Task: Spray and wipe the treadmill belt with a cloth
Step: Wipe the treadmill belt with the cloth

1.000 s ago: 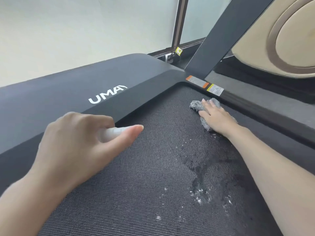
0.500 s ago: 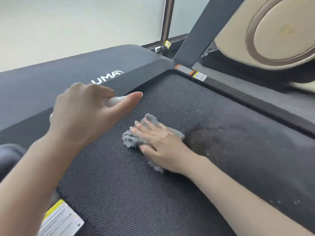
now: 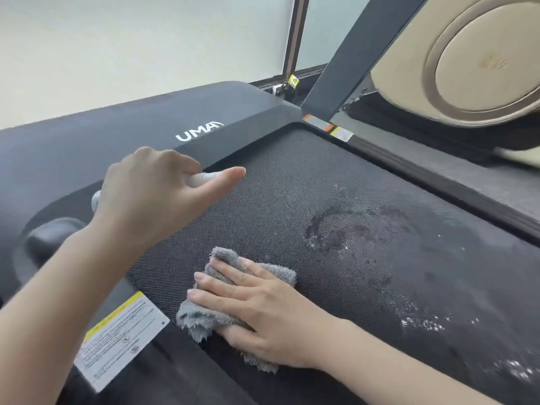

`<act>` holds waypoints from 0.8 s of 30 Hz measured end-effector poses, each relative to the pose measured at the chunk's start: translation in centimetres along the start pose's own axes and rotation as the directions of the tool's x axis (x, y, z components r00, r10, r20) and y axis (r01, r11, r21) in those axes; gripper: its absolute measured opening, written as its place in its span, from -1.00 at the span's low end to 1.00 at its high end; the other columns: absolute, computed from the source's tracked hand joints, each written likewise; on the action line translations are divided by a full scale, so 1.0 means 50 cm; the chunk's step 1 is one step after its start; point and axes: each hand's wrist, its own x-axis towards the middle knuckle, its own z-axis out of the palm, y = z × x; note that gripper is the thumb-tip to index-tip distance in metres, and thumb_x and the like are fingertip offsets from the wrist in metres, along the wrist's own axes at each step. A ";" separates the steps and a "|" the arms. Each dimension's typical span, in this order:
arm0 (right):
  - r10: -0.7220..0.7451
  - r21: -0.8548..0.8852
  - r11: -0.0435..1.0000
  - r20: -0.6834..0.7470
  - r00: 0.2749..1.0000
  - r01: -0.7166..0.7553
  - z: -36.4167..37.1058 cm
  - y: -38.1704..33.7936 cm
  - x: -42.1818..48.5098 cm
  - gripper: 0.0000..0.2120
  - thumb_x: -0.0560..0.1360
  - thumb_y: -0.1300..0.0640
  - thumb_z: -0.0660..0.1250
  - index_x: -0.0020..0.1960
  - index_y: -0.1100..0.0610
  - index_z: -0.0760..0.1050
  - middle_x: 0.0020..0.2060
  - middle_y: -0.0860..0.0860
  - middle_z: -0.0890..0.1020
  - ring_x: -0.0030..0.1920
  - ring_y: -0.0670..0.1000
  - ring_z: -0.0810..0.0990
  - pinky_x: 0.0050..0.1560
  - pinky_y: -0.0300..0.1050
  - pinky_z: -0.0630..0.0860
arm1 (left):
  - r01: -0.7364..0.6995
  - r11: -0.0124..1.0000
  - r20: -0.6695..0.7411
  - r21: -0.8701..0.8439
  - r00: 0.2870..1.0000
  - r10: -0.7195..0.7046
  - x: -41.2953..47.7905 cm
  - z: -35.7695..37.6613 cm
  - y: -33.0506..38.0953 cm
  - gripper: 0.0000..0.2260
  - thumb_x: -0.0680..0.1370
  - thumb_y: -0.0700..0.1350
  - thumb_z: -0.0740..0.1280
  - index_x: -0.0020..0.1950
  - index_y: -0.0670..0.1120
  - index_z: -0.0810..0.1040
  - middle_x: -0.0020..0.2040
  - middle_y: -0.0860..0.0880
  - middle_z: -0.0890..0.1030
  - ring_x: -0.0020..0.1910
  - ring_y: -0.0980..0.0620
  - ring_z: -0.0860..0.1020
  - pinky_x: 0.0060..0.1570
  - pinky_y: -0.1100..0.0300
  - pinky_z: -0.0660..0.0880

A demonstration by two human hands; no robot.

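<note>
The black textured treadmill belt (image 3: pixel 292 200) fills the middle of the head view, with wet patches and white droplets on its right half. My right hand (image 3: pixel 257 305) presses a grey fluffy cloth (image 3: pixel 204 317) flat against the belt near its left edge, fingers straight. My left hand (image 3: pixel 155 197) hovers above the belt's far left, fingers curled round a small white spray bottle (image 3: pixel 201 178), which is mostly hidden inside the hand.
The dark motor cover with white lettering (image 3: pixel 198 133) lies beyond the belt. A slanted black upright (image 3: pixel 359 54) rises at the back right. A yellow and white warning label (image 3: pixel 122 334) sits on the left side rail. A beige round machine (image 3: pixel 482 54) stands at the right.
My right hand has dragged the cloth from the belt's far right corner across to the near left edge. The left hand keeps hold of the spray bottle in about the same place.
</note>
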 end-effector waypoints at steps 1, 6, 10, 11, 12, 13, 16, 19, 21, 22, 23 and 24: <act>-0.015 -0.019 1.000 -0.011 1.000 0.015 0.002 0.001 -0.005 -0.50 0.56 0.04 0.15 0.49 0.01 0.21 0.50 -0.07 0.20 0.53 -0.09 -0.05 0.51 -0.01 -0.10 | 0.003 1.000 -0.006 0.002 1.000 -0.003 0.001 -0.001 0.006 -0.26 0.38 0.50 0.06 -0.48 -0.21 0.31 -0.59 -0.11 0.33 -0.51 -0.12 0.39 -0.45 0.18 0.18; 0.028 -0.080 0.996 -0.041 0.999 -0.032 0.003 0.017 -0.002 -0.50 0.57 -0.02 0.01 0.51 -0.02 0.15 0.51 -0.09 0.15 0.52 -0.13 -0.08 0.51 -0.06 -0.17 | 0.002 1.000 0.001 0.016 1.000 -0.002 -0.011 0.006 0.015 -0.29 0.39 0.50 0.08 -0.52 -0.15 0.28 -0.62 -0.04 0.27 -0.55 -0.07 0.36 -0.45 0.19 0.19; 0.092 -0.126 0.987 -0.032 0.995 -0.096 -0.009 0.057 0.005 -0.49 0.59 -0.04 -0.03 0.53 -0.04 0.06 0.52 -0.12 0.05 0.51 -0.16 -0.15 0.51 -0.03 -0.17 | 0.028 0.999 0.032 0.033 0.999 -0.029 -0.023 0.014 0.010 -0.27 0.38 0.52 0.04 -0.54 -0.14 0.33 -0.64 -0.02 0.30 -0.57 -0.06 0.39 -0.45 0.18 0.29; 0.106 -0.134 0.985 -0.032 0.994 -0.110 -0.014 0.070 0.007 -0.49 0.58 -0.04 -0.05 0.53 -0.05 0.05 0.52 -0.13 0.04 0.51 -0.17 -0.16 0.51 -0.03 -0.18 | 0.030 0.999 0.036 0.040 0.999 -0.032 -0.025 0.016 0.010 -0.28 0.38 0.52 0.04 -0.55 -0.13 0.33 -0.64 -0.02 0.30 -0.57 -0.06 0.39 -0.45 0.17 0.32; 0.122 -0.146 0.981 -0.028 0.992 -0.125 -0.019 0.083 0.011 -0.47 0.57 -0.06 -0.08 0.53 -0.06 0.03 0.52 -0.14 0.02 0.51 -0.17 -0.17 0.51 -0.04 -0.19 | 0.032 0.998 0.036 0.047 0.999 -0.034 -0.026 0.018 0.011 -0.28 0.38 0.52 0.04 -0.55 -0.13 0.34 -0.64 -0.02 0.30 -0.57 -0.06 0.39 -0.44 0.17 0.35; 0.136 -0.160 0.977 -0.018 0.991 -0.137 -0.024 0.096 0.014 -0.46 0.55 -0.07 -0.12 0.53 -0.07 0.00 0.52 -0.15 0.00 0.50 -0.18 -0.20 0.51 -0.05 -0.22 | 0.037 0.998 0.033 0.052 0.999 -0.039 -0.026 0.019 0.012 -0.29 0.39 0.51 0.05 -0.55 -0.12 0.33 -0.64 -0.02 0.30 -0.58 -0.06 0.39 -0.44 0.16 0.35; 0.195 -0.173 0.966 -0.008 0.981 -0.194 -0.043 0.140 0.024 -0.45 0.55 -0.10 -0.19 0.53 -0.08 -0.05 0.52 -0.18 -0.04 0.48 -0.23 -0.24 0.49 -0.09 -0.26 | 0.055 0.997 0.014 0.059 0.998 -0.056 -0.023 0.022 0.013 -0.29 0.39 0.50 0.07 -0.55 -0.13 0.31 -0.64 0.00 0.27 -0.58 -0.04 0.36 -0.45 0.17 0.33; 0.265 -0.164 0.951 -0.016 0.964 -0.264 -0.066 0.192 0.035 -0.48 0.58 -0.07 -0.12 0.53 -0.08 -0.04 0.52 -0.19 -0.04 0.47 -0.25 -0.22 0.50 -0.09 -0.26 | 0.074 0.995 0.014 0.061 0.997 -0.075 -0.020 0.025 0.015 -0.29 0.37 0.51 0.07 -0.55 -0.13 0.32 -0.64 0.02 0.24 -0.58 -0.03 0.35 -0.42 0.14 0.36; 0.324 -0.148 0.934 -0.033 0.946 -0.325 -0.081 0.230 0.036 -0.51 0.62 -0.04 -0.08 0.53 -0.07 -0.04 0.52 -0.19 -0.03 0.48 -0.24 -0.19 0.49 -0.10 -0.26 | 0.085 0.994 0.031 0.072 0.996 -0.088 -0.021 0.032 0.019 -0.29 0.36 0.50 0.08 -0.54 -0.15 0.35 -0.64 0.03 0.26 -0.55 -0.02 0.38 -0.42 0.17 0.33; 0.357 -0.136 0.923 -0.043 0.933 -0.359 -0.089 0.247 0.035 -0.52 0.63 -0.02 -0.05 0.53 -0.07 -0.05 0.52 -0.19 -0.03 0.48 -0.25 -0.18 0.49 -0.11 -0.27 | 0.087 0.993 0.045 0.075 0.995 -0.091 -0.021 0.036 0.021 -0.29 0.36 0.51 0.08 -0.53 -0.15 0.37 -0.63 0.03 0.28 -0.54 -0.02 0.39 -0.41 0.17 0.33; 0.389 -0.123 0.912 -0.053 0.920 -0.392 -0.096 0.266 0.032 -0.52 0.63 -0.01 -0.04 0.53 -0.07 -0.06 0.52 -0.18 -0.03 0.47 -0.26 -0.18 0.48 -0.13 -0.28 | 0.091 0.993 0.063 0.078 0.993 -0.096 -0.022 0.043 0.024 -0.28 0.35 0.51 0.07 -0.52 -0.15 0.38 -0.63 0.03 0.28 -0.54 -0.01 0.39 -0.40 0.17 0.35; 0.418 -0.112 0.900 -0.062 0.906 -0.422 -0.104 0.283 0.028 -0.51 0.64 0.00 -0.03 0.53 -0.07 -0.06 0.52 -0.18 -0.03 0.46 -0.27 -0.17 0.47 -0.13 -0.27 | 0.096 0.992 0.078 0.081 0.992 -0.102 -0.023 0.049 0.027 -0.28 0.34 0.52 0.07 -0.52 -0.15 0.40 -0.63 0.03 0.29 -0.54 -0.01 0.40 -0.39 0.16 0.38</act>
